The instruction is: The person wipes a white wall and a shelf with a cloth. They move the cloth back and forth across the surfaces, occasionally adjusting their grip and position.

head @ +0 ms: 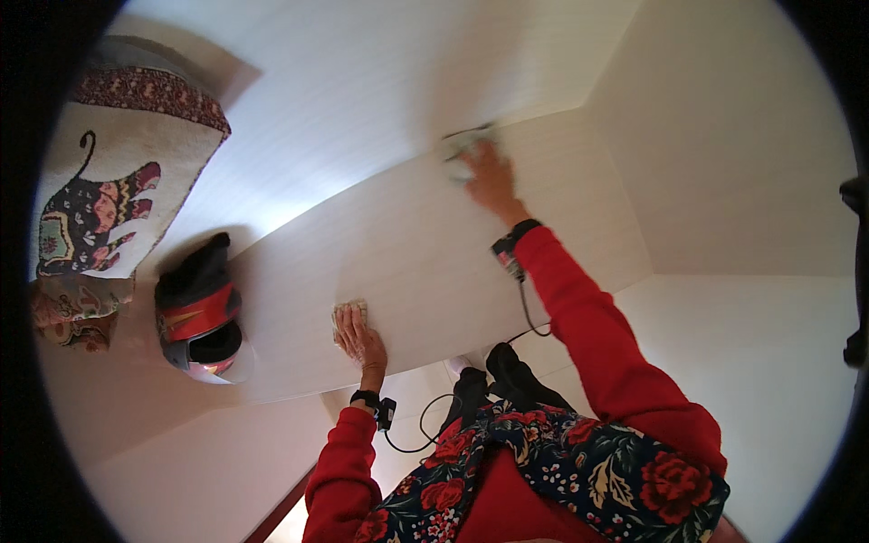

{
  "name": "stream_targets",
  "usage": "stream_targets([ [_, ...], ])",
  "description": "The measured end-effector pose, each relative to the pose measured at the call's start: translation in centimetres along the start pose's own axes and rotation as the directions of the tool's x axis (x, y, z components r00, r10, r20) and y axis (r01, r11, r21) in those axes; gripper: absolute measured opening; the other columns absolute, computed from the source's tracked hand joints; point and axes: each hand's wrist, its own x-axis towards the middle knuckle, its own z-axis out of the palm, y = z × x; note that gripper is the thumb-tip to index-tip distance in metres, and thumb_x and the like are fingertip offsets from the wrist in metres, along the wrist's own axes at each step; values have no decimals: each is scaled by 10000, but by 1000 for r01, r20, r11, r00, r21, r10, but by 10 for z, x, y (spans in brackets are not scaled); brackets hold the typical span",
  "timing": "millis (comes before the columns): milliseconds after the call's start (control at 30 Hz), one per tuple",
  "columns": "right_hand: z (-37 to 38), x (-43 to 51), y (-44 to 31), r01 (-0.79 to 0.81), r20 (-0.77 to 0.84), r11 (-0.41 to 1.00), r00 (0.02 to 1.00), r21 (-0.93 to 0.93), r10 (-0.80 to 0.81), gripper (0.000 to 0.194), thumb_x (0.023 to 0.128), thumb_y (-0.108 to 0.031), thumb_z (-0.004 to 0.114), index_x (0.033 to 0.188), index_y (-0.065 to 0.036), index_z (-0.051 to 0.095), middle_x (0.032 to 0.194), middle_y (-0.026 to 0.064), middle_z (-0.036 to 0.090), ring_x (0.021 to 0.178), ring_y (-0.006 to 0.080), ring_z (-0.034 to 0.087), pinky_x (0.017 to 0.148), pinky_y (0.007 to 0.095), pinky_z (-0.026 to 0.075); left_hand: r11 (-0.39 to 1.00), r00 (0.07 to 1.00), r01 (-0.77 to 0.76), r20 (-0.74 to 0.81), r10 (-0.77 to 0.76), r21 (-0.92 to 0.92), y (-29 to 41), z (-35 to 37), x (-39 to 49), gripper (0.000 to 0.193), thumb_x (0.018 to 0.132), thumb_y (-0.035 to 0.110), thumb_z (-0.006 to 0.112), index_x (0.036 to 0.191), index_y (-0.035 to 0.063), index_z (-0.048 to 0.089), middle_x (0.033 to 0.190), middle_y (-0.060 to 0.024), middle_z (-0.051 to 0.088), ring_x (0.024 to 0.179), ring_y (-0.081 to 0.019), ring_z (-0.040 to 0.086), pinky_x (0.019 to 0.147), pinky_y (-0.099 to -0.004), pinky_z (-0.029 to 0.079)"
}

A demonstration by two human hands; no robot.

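Observation:
My left hand (360,343) lies with its fingers flat over a folded light cloth (339,315) on the pale shelf board (407,251), nearer its front edge. Farther off and to the right, my right hand (490,178) presses on a pale cloth with dark edging (465,141), where the board meets the back panel. That hand and cloth are blurred. Both wrists wear black straps with small cabled devices.
A red and black helmet (204,332) rests on the left of the board. Behind it stands a fabric bag with an elephant pattern (102,197). A side panel (719,156) rises at the right. My feet are on the floor below the front edge.

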Motion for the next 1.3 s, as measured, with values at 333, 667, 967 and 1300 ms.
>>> stream_targets([
  [333, 14, -132, -181, 529, 27, 751, 810, 395, -585, 563, 715, -347, 739, 1247, -233, 592, 1459, 119, 381, 1392, 288, 286, 1060, 580, 255, 1000, 1000, 10, -21, -9, 24, 0, 3, 2, 594, 815, 20, 505, 1388, 152, 415, 1463, -58, 391, 1414, -271, 276, 1100, -506, 221],
  [667, -37, -124, 26, -20, -136, 998, 990, 62, 29, 560, 795, -311, 702, 1323, -255, 525, 1480, 77, 363, 1392, 276, 291, 1028, 599, 280, 999, 1000, 3, -6, -2, 50, -1, 3, 1, 570, 827, 61, 514, 1378, 164, 414, 1457, -44, 399, 1409, -262, 284, 1101, -499, 224],
  [967, -54, -179, 49, -497, -188, 855, 863, -147, 470, 601, 841, -329, 657, 1403, -294, 446, 1528, 96, 274, 1420, 299, 227, 1017, 609, 301, 998, 999, 29, 42, -31, 50, 6, 2, 2, 563, 842, 80, 499, 1391, 157, 404, 1475, -39, 371, 1421, -260, 249, 1102, -507, 217],
  [1300, -21, -260, -185, 329, -6, 893, 939, 308, -344, 540, 717, -253, 725, 1236, -254, 578, 1464, 89, 375, 1389, 270, 299, 1058, 574, 271, 999, 1000, 7, 21, -6, -52, 8, 3, 2, 607, 829, 73, 548, 1408, 164, 390, 1483, -35, 356, 1421, -255, 245, 1099, -493, 202],
])
